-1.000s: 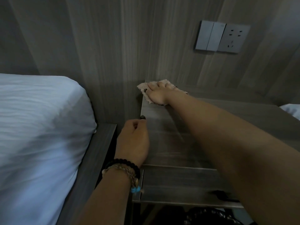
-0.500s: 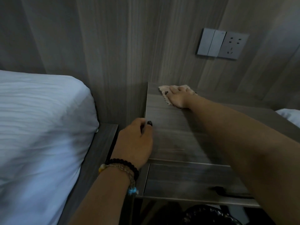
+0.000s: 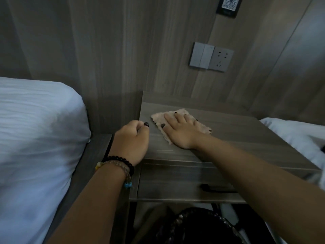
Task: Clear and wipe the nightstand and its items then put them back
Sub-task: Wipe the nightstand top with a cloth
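The grey wood-grain nightstand (image 3: 237, 138) stands between two beds, and its top holds only a cloth. My right hand (image 3: 179, 132) lies flat with straight fingers on the pinkish-beige cloth (image 3: 202, 128), pressing it onto the left half of the top. My left hand (image 3: 131, 138), with beaded bracelets at the wrist, grips the nightstand's left edge. Its thumb rests on the top and its curled fingers are hidden down the side.
A white bed (image 3: 35, 138) lies to the left, with its dark frame ledge (image 3: 98, 147) beside the nightstand. Another white bed corner (image 3: 295, 132) shows at right. The drawer front has a black handle (image 3: 216, 189). A switch and socket plate (image 3: 211, 57) hangs on the wall. A dark woven bag (image 3: 197, 226) sits below.
My right hand has slid the cloth from the back left corner toward the front of the top. My left hand stays at the left edge.
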`<state>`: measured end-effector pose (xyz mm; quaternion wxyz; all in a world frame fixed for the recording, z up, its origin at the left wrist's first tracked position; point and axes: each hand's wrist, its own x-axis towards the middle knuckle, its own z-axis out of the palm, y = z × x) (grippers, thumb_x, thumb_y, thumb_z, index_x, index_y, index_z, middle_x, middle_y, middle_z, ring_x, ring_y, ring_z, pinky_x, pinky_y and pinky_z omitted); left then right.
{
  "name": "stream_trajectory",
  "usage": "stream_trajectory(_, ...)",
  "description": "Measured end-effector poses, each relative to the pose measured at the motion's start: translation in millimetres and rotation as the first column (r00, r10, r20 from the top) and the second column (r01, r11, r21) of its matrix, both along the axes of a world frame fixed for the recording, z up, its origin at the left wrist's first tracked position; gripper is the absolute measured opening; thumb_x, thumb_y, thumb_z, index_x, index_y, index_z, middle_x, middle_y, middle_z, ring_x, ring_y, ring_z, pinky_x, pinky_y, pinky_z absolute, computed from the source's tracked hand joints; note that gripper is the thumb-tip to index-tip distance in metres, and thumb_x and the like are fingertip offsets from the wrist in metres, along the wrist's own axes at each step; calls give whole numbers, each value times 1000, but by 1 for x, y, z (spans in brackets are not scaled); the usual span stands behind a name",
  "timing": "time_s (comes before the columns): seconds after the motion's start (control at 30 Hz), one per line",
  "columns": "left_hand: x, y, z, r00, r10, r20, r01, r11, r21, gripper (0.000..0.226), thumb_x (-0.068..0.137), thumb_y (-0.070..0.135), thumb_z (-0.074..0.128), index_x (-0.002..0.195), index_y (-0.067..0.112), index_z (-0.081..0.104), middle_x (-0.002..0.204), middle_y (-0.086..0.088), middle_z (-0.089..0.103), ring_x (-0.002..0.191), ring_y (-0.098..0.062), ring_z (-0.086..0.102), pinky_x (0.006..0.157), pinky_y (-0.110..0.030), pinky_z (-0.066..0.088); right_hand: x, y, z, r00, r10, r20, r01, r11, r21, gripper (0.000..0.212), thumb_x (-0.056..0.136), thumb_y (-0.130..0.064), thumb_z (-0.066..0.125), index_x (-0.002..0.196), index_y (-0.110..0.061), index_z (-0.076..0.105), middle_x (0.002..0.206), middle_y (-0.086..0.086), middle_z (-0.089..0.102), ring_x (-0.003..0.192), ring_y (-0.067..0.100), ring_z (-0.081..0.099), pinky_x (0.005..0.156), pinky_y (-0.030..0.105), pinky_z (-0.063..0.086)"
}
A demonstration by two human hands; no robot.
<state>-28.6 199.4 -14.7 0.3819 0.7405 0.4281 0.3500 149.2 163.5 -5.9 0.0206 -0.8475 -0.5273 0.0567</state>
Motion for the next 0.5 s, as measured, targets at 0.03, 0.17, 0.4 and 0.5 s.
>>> stream_trajectory(0.03,1,-3,0,1000,2,-14,-2,1000,11,23,98,32,46,109,21,63,114,2,62,98,-9,50,82,-21,33,-6,-9,0,1000,14,5,-14,1000,4,59,97,-57,13,152,-39,2,163,0,-2,148,34,-8,117,57,-2)
stream_trajectory(0.17,6,-16,-4,983,11,-185,15,991,137,37,98,33,45,130,17,54,135,-4,52,123,-20,47,96,-26,34,-29,-39,-2,999,34,-16,-34,999,15,59,98,-56,15,152,-39,1,163,0,-5,148,33,-10,116,57,-6)
stream_trajectory(0.4,19,-29,-4,951,113,-288,-27,958,287,43,96,27,46,133,7,49,140,-13,47,128,-30,41,103,-40,36,-36,-63,-4,998,50,-35,-49,999,24,59,99,-52,18,153,-37,1,163,2,-6,148,32,-10,116,55,-7)
stream_trajectory(0.5,26,-38,-1,942,121,-312,-17,949,314,44,96,28,45,135,9,48,145,-10,43,133,-28,36,104,-41,34,-22,-79,-3,998,40,-42,-39,999,22,58,98,-53,16,153,-39,1,163,1,-6,149,30,-10,118,53,-6)
